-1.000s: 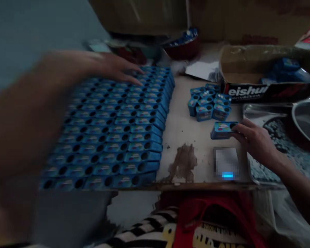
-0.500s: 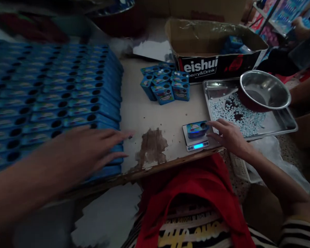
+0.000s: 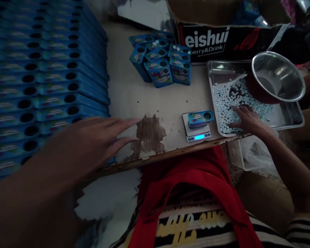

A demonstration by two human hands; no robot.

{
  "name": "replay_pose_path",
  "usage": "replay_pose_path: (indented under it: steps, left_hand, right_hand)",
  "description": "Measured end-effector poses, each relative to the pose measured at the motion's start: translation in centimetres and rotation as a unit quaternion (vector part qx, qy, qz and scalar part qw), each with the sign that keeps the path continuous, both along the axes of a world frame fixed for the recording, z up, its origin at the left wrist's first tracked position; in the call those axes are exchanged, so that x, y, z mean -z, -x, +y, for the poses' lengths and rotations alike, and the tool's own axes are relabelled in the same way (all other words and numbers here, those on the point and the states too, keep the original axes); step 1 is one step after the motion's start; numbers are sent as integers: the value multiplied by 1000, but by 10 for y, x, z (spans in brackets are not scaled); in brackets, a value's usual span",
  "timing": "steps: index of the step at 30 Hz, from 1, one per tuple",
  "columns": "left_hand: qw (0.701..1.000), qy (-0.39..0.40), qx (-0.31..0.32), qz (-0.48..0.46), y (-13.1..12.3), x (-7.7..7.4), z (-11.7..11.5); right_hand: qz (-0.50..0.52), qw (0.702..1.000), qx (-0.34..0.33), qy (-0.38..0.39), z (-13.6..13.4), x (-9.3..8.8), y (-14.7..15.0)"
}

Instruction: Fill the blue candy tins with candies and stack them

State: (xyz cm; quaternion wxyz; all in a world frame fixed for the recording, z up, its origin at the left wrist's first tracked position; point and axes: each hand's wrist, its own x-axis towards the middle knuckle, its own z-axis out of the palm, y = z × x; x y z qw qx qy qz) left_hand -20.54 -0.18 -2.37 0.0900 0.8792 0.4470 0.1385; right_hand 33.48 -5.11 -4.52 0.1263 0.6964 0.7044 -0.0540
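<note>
My right hand (image 3: 248, 119) reaches into the metal tray (image 3: 286, 125), its fingers parted and touching the small pale-blue candies (image 3: 223, 103); I see nothing gripped in it. Left of the tray, a blue candy box (image 3: 200, 119) with a dark round opening lies on a small digital scale (image 3: 199, 137) whose display glows blue. My left hand (image 3: 103, 137) hovers by the table's front edge, next to the stacked blue boxes (image 3: 54, 96). Its thumb and fingers are apart with nothing between them.
A cluster of blue boxes (image 3: 158, 74) stands mid-table, some with candies on top. Behind is an open black cardboard carton (image 3: 206, 43). A steel bowl (image 3: 276, 79) rests tilted in the tray. A white basket (image 3: 236, 155) with clear plastic sits below the table edge.
My right hand has left the box on the scale and moved right into the candies in the tray. My left hand has shifted slightly right. The view has tilted down.
</note>
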Motion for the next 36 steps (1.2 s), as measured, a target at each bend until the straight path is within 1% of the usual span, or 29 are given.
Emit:
replay_pose_path:
  steps: [3, 5, 7, 9, 10, 11, 12, 13, 14, 16, 17, 18, 19, 20, 22, 24, 26, 27, 28, 31, 32, 33, 34, 35, 36]
  left_hand:
    - [997, -33, 66, -16, -10, 11, 6]
    - [996, -43, 74, -39, -17, 21, 8]
    - [996, -43, 69, -48, -24, 31, 8]
    - [996, -34, 70, -43, -30, 37, 8]
    - [996, -30, 71, -39, -32, 38, 7]
    - [996, -29, 73, -36, -35, 38, 7]
    - [996, -27, 75, -34, -37, 38, 6]
    - [996, -27, 78, -36, -39, 37, 6]
    - [996, -24, 81, -41, -42, 37, 5]
    - [995, -16, 85, -53, -47, 36, 4]
    - [994, -14, 86, -62, -50, 36, 3]
    - [994, -11, 87, -71, -53, 38, 3]
    - [993, -7, 84, -81, -57, 39, 2]
    - [993, 2, 77, -93, -62, 42, 1]
    - [991, 29, 53, -123, -74, 47, -1]
    - [986, 63, 17, -151, -87, 53, -3]
    - [980, 88, -19, -178, -101, 58, -6]
    - [975, 99, -34, -195, -109, 62, -8]
    - [969, 110, -47, -216, -116, 65, -10]
    - [944, 140, -67, -290, -140, 73, -15]
    - [938, 151, -69, -305, -148, 75, -16]
    - [932, 163, -68, -316, -155, 76, -18]
    - [927, 175, -66, -325, -162, 77, -18]
    - [921, 187, -61, -335, -168, 77, -19]
    - [916, 195, -55, -347, -174, 76, -18]
  right_hand:
    - [33, 999, -20, -35, 17, 8, -2]
    - [65, 997, -15, -41, 23, 13, -1]
    - [99, 994, -4, -48, 25, 17, 2]
    - [155, 985, 19, -70, 28, 19, 6]
    - [198, 976, 45, -79, 30, 19, 7]
    - [255, 960, 85, -81, 32, 19, 8]
    - [320, 934, 135, -79, 34, 18, 8]
    - [386, 900, 189, -74, 36, 17, 8]
    - [447, 859, 241, -69, 37, 15, 8]
    - [546, 774, 314, -65, 38, 9, 8]
    - [581, 740, 334, -62, 37, 6, 9]
    - [606, 714, 345, -57, 36, 2, 10]
    - [622, 698, 351, -51, 34, -1, 12]
    - [631, 692, 348, -46, 32, -4, 13]
    - [631, 702, 327, -34, 27, -9, 17]
    - [627, 723, 290, -22, 23, -13, 20]
    - [612, 750, 253, -10, 20, -15, 20]
    - [593, 770, 235, -8, 18, -16, 20]
    - [565, 797, 215, -9, 17, -17, 20]
    - [422, 896, 133, -34, 15, -23, 22]
    - [370, 922, 100, -49, 14, -25, 23]
    - [329, 940, 69, -66, 14, -27, 25]
    - [303, 948, 44, -87, 14, -28, 28]
    - [296, 948, 31, -108, 13, -28, 31]
    - [308, 943, 30, -127, 13, -27, 36]
